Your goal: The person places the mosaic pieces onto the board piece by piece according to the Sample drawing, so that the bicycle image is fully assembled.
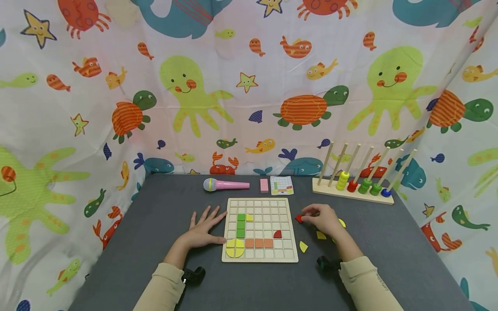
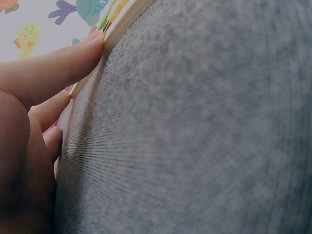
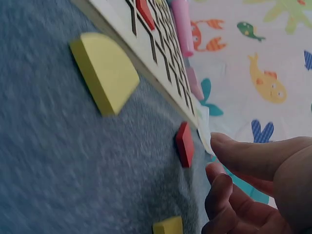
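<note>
My left hand (image 1: 200, 233) is spread at the left edge of the gridded wooden board (image 1: 260, 261); in the left wrist view the hand (image 2: 24, 112) touches the board's edge (image 2: 127, 23) with thumb and fingertip. Green squares, orange squares, a yellow circle of quarter pieces, a small yellow piece and a red quarter piece (image 1: 277, 234) lie on the grid. Right of the board, my right hand (image 1: 324, 219) hovers by a loose red piece (image 1: 298, 218). The right wrist view has this hand (image 3: 263, 180) with fingers loosely bent, holding nothing, apart from the red piece (image 3: 185, 145).
Loose yellow pieces (image 1: 303, 246) lie right of the board, some partly behind my right hand. Behind the board are a pink microphone (image 1: 232, 185), a pink block (image 1: 264, 185) and a pattern card (image 1: 282, 185). A pegged ring stacker (image 1: 352, 192) stands back right, before a printed curtain.
</note>
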A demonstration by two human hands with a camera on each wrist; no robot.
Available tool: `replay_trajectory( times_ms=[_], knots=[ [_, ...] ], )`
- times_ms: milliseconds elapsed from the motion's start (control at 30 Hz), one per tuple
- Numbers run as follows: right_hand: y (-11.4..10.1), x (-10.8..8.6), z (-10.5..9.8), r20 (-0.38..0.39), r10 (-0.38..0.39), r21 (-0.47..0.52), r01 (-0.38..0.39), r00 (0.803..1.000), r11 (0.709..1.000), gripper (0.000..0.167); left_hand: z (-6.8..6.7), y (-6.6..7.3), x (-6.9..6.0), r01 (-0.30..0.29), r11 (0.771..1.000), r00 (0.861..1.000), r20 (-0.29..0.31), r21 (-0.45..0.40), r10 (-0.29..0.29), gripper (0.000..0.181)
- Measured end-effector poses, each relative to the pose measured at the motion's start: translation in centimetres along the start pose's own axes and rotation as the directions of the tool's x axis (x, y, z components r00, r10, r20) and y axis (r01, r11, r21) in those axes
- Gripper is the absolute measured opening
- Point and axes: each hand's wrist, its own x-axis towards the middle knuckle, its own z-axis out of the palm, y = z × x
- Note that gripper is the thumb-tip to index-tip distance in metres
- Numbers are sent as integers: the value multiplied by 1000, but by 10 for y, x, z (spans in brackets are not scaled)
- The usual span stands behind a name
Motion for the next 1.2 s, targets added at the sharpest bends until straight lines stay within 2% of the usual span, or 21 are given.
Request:
replay_trajectory(
  times_ms=[233, 367, 567, 800, 933, 1033, 1200],
  knots=[
    [7, 8, -1, 66, 13, -63, -9, 998, 998, 36, 1, -1, 0, -2, 1000, 1000, -1, -12, 2, 101],
    [8, 11, 1, 109, -9, -119, 22, 994, 993, 43, 2, -1, 0, -3, 1000, 1000, -1, -12, 3, 101],
    [9, 15, 4, 111, 9, -162, 9, 994, 987, 40, 1, 0, -1, -35, 999, 999, -25, -40, 34, 102],
    [9, 13, 4, 64, 29, -133, -20, 998, 991, 27, 1, -1, 1, -6, 1000, 1000, -4, -10, 6, 102],
    [8, 10, 3, 58, 47, -105, -41, 997, 994, 21, 1, 0, 0, -13, 1000, 1000, -8, -15, 13, 102],
    [6, 8, 3, 64, 51, -84, -46, 997, 995, 20, 0, 1, -1, -17, 1000, 1000, -6, -19, 17, 102],
    [4, 5, 3, 69, 16, -45, -13, 998, 999, 22, -3, 4, -3, -28, 999, 1000, -8, -25, 28, 101]
  ],
)
